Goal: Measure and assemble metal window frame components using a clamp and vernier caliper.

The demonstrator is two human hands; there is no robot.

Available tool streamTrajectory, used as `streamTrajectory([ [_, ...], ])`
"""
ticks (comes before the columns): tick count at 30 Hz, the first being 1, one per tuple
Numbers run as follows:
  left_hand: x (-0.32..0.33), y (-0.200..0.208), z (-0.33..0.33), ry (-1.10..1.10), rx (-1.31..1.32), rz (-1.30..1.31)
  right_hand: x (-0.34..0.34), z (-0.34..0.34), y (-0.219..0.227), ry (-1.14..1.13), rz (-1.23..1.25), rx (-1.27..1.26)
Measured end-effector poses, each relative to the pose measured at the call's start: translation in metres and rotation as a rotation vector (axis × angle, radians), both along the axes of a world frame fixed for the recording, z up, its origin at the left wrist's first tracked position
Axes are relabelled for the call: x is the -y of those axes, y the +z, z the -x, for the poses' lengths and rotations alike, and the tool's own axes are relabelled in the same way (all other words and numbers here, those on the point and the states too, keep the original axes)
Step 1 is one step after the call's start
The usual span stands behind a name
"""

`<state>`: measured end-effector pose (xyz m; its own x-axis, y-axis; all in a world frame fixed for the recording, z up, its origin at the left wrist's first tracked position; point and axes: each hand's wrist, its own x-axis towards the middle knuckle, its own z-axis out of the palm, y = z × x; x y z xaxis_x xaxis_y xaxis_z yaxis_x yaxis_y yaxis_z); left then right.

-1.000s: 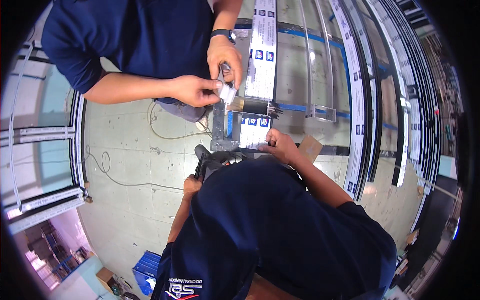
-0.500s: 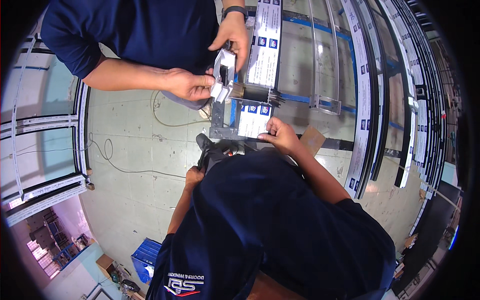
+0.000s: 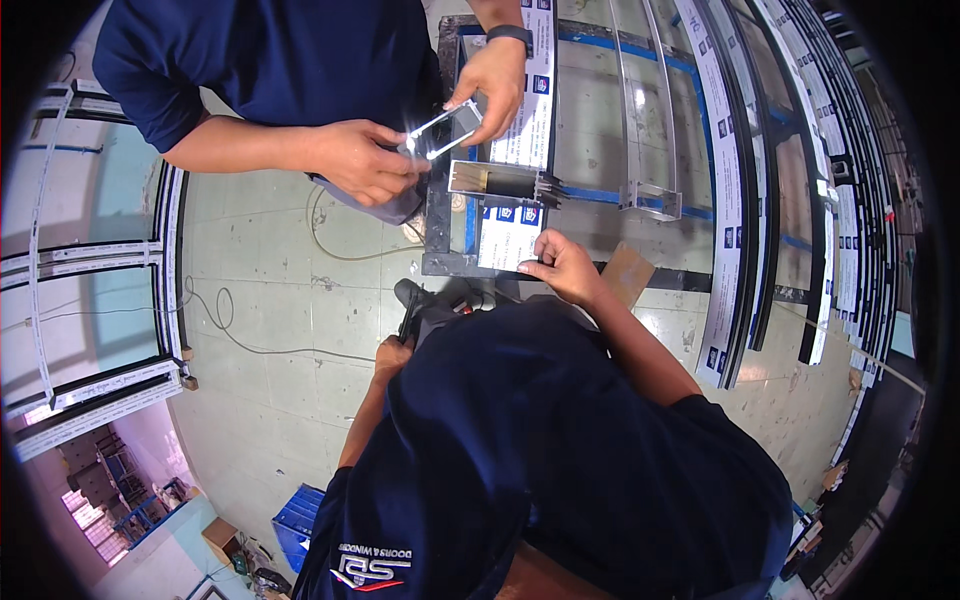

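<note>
At the lower left of the bench, my left hand [image 3: 393, 352] is closed round the handle of a dark power tool [image 3: 425, 300]; its exact kind is partly hidden by my body. My right hand [image 3: 565, 270] pinches the near end of a long profile [image 3: 510, 240] covered in white printed film. Across that profile lies a short open box-shaped piece [image 3: 500, 183] with tan and black strips in it. Opposite me, a co-worker's two hands [image 3: 375, 162] hold a short silver rectangular hollow piece [image 3: 443, 130], its opening showing.
A blue-and-black bench frame [image 3: 465, 265] carries the profile. A brown flat piece [image 3: 627, 275] lies right of my hand, and a clear long channel [image 3: 655, 200] beyond it. Long film-wrapped profiles [image 3: 730, 240] stand at right. A thin cable [image 3: 270, 350] crosses the floor; framed panels [image 3: 90, 250] stand left.
The co-worker has raised the silver piece off the short box-shaped piece and turned it, so its hollow opening shows. My two hands have stayed in place.
</note>
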<state>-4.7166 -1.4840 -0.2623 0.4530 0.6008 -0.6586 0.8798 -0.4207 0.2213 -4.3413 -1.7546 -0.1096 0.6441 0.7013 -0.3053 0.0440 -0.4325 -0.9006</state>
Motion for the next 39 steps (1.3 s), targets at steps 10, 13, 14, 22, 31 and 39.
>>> streamTrajectory([
  [10,0.0,0.001,0.011,-0.068,-0.024,0.012,-0.001,-0.004,-0.008,0.025,0.001,0.015],
  [13,0.002,0.0,0.011,-0.112,-0.011,0.02,0.0,-0.002,-0.01,0.019,0.025,0.016],
  [14,0.001,-0.002,0.011,-0.087,-0.005,0.02,0.0,-0.002,-0.009,0.02,0.023,0.021],
  [22,0.004,-0.008,0.012,-0.026,0.024,-0.017,0.001,-0.003,-0.015,0.021,0.0,0.028],
  [31,0.005,-0.002,0.01,0.03,-0.021,-0.002,0.001,0.0,-0.011,0.01,-0.009,0.01],
  [39,0.005,-0.003,0.012,0.057,-0.024,0.01,0.001,0.001,-0.012,0.009,-0.023,0.001],
])
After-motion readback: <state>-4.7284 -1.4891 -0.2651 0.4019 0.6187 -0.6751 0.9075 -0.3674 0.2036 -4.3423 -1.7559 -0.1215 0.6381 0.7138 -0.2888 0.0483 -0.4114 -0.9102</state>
